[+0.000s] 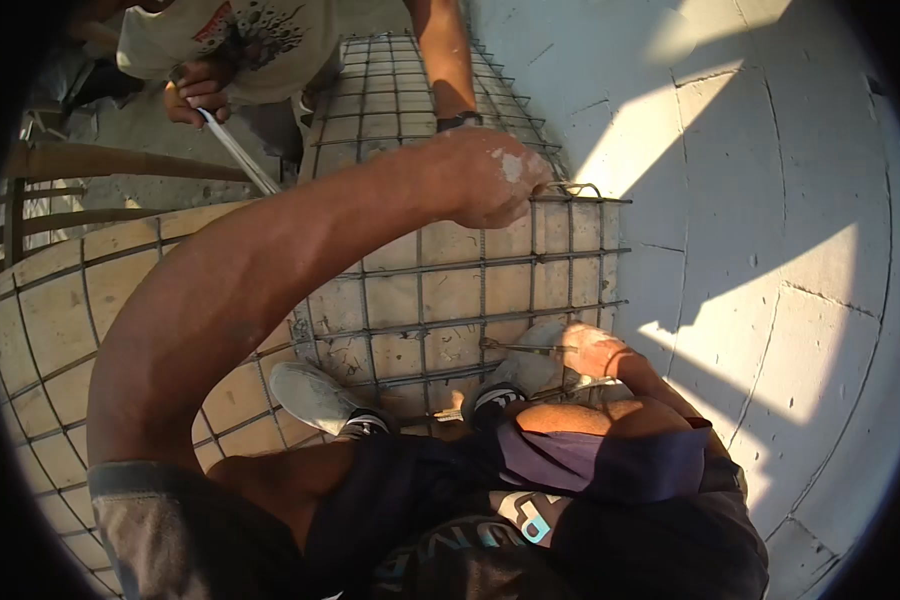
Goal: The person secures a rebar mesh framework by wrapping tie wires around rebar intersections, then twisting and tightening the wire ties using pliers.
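My left hand (pixel 500 180), dusted with pale powder, reaches across to the edge of the steel rebar mesh (pixel 483 264). Its fingers are closed at a bent bar end (pixel 582 187) near the wall; the fingertips are mostly hidden. Lower down, beside my right knee, my right hand (pixel 598 352) is closed on a thin metal tool that looks like pincers (pixel 530 347). The tool's head points left, above the mesh and in front of my right shoe (pixel 530 360).
A grey block wall (pixel 740 250) rises on the right. Wooden boards (pixel 440 295) lie under the mesh. Facing me, another person's hand (pixel 200 95) holds a bundle of pale strips or wires (pixel 238 152). Wooden rails (pixel 135 162) stand at the left. My left shoe (pixel 315 395) is on the mesh.
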Demonstrator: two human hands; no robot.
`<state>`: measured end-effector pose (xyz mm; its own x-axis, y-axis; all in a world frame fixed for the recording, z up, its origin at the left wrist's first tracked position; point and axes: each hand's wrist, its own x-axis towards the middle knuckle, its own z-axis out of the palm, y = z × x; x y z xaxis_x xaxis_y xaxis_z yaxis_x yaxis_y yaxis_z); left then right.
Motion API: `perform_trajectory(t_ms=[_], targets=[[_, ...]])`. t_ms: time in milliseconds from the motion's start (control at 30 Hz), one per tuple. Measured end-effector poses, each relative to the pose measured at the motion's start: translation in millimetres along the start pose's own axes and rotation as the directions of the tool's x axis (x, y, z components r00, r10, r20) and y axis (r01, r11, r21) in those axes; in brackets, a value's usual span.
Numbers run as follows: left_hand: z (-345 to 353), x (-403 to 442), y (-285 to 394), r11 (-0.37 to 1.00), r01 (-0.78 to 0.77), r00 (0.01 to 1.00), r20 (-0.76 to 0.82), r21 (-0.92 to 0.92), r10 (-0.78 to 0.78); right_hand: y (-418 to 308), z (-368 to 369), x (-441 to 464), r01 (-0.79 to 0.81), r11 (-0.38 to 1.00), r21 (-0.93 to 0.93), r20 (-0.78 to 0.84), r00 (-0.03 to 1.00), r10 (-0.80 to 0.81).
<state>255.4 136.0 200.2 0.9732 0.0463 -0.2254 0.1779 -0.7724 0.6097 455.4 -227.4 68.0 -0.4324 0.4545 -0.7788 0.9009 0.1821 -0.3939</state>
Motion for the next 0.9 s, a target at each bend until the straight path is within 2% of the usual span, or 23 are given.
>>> perform_trajectory(t_ms=[33, 100, 133, 300, 400, 467, 533, 567, 600, 633, 733, 833, 900], targets=[[-12.4, -21.8, 5.4, 0.995, 0.079, 0.994, 0.073, 0.054, -0.083, -7.2, 1.9, -1.4, 0.002, 0.993, 0.117, -0.005, 1.0, -0.001], [-14.3, -77.3, 2.1, 0.996, 0.075, 0.996, -0.034, -0.044, -0.077, -34.0, -45.4, 8.8, -0.108, 0.928, 0.356, 0.026, 0.994, 0.106], [-7.3, -104.2, -1.9, 0.992, 0.081, 0.994, -0.065, -0.096, -0.088, -43.9, -65.2, 9.2, -0.143, 0.897, 0.418, 0.042, 0.989, 0.138], [31.5, -245.0, -7.0, 0.932, 0.307, 0.904, -0.248, -0.195, -0.349, -77.4, -132.8, 31.4, -0.051, 0.921, 0.386, 0.027, 0.999, 0.044], [52.8, -324.1, -8.9, 0.928, 0.366, 0.75, -0.569, -0.068, -0.337, -91.8, -158.9, 42.8, 0.017, 0.948, 0.319, 0.033, 0.999, -0.028], [49.0, -381.3, -0.5, 0.874, 0.485, 0.584, -0.733, -0.03, -0.348, -101.0, -175.9, 51.7, 0.06, 0.955, 0.291, 0.03, 0.997, -0.071], [39.9, -446.2, 15.1, 0.658, 0.753, 0.357, -0.847, 0.012, -0.393, -109.7, -192.2, 60.5, 0.107, 0.96, 0.259, 0.033, 0.992, -0.12], [35.4, -482.4, 21.6, 0.485, 0.874, 0.266, -0.871, 0.037, -0.413, -114.0, -201.1, 67.0, 0.128, 0.963, 0.238, 0.037, 0.989, -0.141], [37.6, -520.7, 26.2, 0.38, 0.925, 0.12, -0.927, -0.027, -0.356, -116.6, -208.7, 69.7, 0.146, 0.963, 0.226, 0.041, 0.986, -0.159], [41.3, -556.9, 32.8, 0.196, 0.976, -0.025, -0.942, -0.096, -0.336, -119.0, -216.3, 73.9, 0.161, 0.964, 0.211, 0.043, 0.984, -0.174], [50.3, -664.0, 60.9, -0.27, 0.954, -0.19, -0.961, -0.132, -0.2, -124.9, -242.6, 88.6, 0.228, 0.961, 0.16, 0.032, 0.971, -0.236], [67.8, -749.7, 81.4, -0.497, 0.862, -0.231, -0.95, -0.098, -0.212, -131.5, -275.3, 108.6, 0.309, 0.947, 0.083, -0.006, 0.951, -0.31], [78.0, -768.0, 77.2, -0.41, 0.884, -0.357, -0.892, -0.226, -0.278, -135.0, -296.5, 118.2, 0.345, 0.937, 0.043, -0.032, 0.938, -0.344]])
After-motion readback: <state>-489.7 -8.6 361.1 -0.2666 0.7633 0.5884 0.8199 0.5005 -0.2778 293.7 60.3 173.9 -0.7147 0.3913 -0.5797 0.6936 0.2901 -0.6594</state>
